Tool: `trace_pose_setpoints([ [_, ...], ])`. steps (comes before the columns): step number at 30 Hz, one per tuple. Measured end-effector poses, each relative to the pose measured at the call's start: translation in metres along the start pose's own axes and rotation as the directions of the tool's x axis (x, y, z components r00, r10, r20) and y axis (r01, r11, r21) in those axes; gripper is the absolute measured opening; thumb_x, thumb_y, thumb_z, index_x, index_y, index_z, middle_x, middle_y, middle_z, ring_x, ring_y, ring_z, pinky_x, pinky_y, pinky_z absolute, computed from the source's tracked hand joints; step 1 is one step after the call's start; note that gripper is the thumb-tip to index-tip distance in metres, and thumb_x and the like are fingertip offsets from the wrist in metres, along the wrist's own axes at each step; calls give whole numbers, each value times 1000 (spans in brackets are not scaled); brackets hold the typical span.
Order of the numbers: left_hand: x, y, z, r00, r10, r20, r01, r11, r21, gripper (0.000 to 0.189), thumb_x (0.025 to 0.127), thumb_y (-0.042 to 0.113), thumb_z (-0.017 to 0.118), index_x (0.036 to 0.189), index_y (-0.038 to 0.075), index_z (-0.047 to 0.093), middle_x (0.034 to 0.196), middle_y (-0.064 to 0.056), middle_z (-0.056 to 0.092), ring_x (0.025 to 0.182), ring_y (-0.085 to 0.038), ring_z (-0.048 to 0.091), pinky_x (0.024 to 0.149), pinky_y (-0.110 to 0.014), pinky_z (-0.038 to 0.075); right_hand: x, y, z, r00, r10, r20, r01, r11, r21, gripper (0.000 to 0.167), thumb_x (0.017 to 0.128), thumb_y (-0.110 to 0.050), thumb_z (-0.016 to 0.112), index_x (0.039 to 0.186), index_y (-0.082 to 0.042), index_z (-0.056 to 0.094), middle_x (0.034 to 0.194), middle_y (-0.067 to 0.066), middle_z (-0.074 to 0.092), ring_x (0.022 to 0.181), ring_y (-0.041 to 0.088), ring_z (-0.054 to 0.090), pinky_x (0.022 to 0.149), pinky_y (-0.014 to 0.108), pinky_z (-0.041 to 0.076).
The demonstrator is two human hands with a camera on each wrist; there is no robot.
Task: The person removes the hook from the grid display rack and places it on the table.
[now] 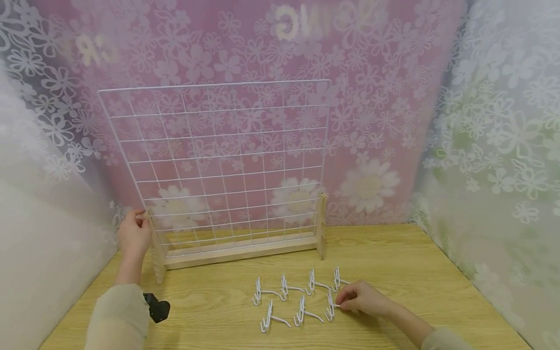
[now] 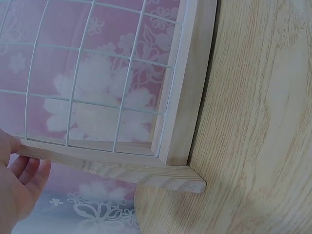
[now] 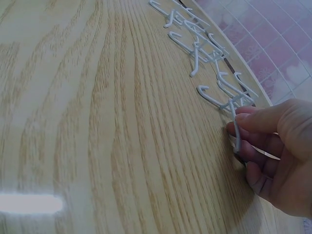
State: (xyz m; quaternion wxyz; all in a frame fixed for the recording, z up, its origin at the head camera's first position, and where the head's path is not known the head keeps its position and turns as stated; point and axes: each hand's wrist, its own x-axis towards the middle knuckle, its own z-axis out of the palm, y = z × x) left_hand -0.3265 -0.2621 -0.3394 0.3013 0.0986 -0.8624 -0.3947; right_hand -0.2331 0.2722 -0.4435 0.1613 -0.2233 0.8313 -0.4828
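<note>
A white wire grid panel (image 1: 214, 85) stands upright in a light wooden base (image 1: 240, 251). With thumb and fingers on opposite sides, my left hand (image 1: 135, 236) grips the upper end of the base's left upright (image 2: 97, 167). Down at the tabletop, my right hand (image 1: 367, 299) pinches the prong of a white wire hook (image 1: 330, 307), the rightmost of the front row. In the right wrist view, that hook (image 3: 235, 122) sits between thumb and fingertips, its other end near the wood surface. More white hooks (image 1: 302, 311) lie in two rows to its left and behind.
The wood-grain table (image 1: 210, 306) carries everything. A small black object (image 1: 157, 308) shows beside the left sleeve. A pink floral backdrop (image 1: 376, 136) hangs behind the grid, and pale floral sheets (image 1: 494, 194) rise at both sides.
</note>
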Motion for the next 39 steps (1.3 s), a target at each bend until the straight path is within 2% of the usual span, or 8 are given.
trace_pose_setpoints([
  [5,1,2,-2,1000,-13,1,13,1000,4,33,94,5,42,124,-8,47,94,-27,51,83,-39,49,68,-46,38,2,-4,-2,1000,-24,8,25,999,-29,11,86,-6,61,93,-1,67,93,9,65,77,12,53,68,23,44],
  [11,0,6,-6,999,-34,7,34,999,-5,35,93,6,40,125,-9,45,97,-28,51,87,-40,48,73,-48,39,2,-9,-6,1000,-6,18,7,1000,-29,12,87,-8,61,95,0,66,91,9,65,74,11,53,63,24,45],
  [16,-3,8,-7,996,-56,-67,54,998,-30,35,93,8,40,121,-12,47,96,-27,50,88,-40,48,74,-47,39,1,-17,-16,1000,-19,-6,18,997,-76,23,92,-14,56,101,6,64,88,12,65,75,17,59,62,28,49],
  [19,-4,13,-6,990,-27,-137,24,1000,-20,29,93,11,41,109,-11,52,93,-25,51,88,-39,48,76,-48,37,0,-24,-26,998,-26,-50,19,989,-145,28,94,-18,53,104,6,62,88,13,65,77,22,60,63,31,50],
  [22,-5,20,-7,991,12,-134,-7,999,38,30,94,17,41,100,-8,55,92,-23,52,88,-39,48,77,-50,37,0,-33,-38,991,-55,-124,24,970,-241,28,96,-20,51,105,5,62,90,13,65,82,28,60,66,33,50],
  [28,-13,36,-7,988,113,101,-129,976,178,42,96,27,38,112,-10,52,106,-27,51,98,-43,47,81,-55,39,4,-53,-58,933,-76,-353,-90,898,-431,36,96,-27,49,114,2,61,101,14,65,92,32,60,73,43,50],
  [33,-21,39,1,927,264,265,-336,900,277,47,97,25,41,124,-13,44,122,-36,43,111,-51,40,88,-60,37,13,-64,-71,880,-158,-447,-165,781,-602,47,96,-33,49,125,4,54,116,24,58,99,42,56,73,51,49],
  [39,-37,45,12,856,314,409,-467,810,355,60,95,30,48,134,-13,32,127,-38,39,115,-53,37,94,-60,32,24,-71,-87,854,-263,-449,-217,604,-766,55,93,-29,55,129,12,45,132,33,41,121,50,36,96,59,31],
])
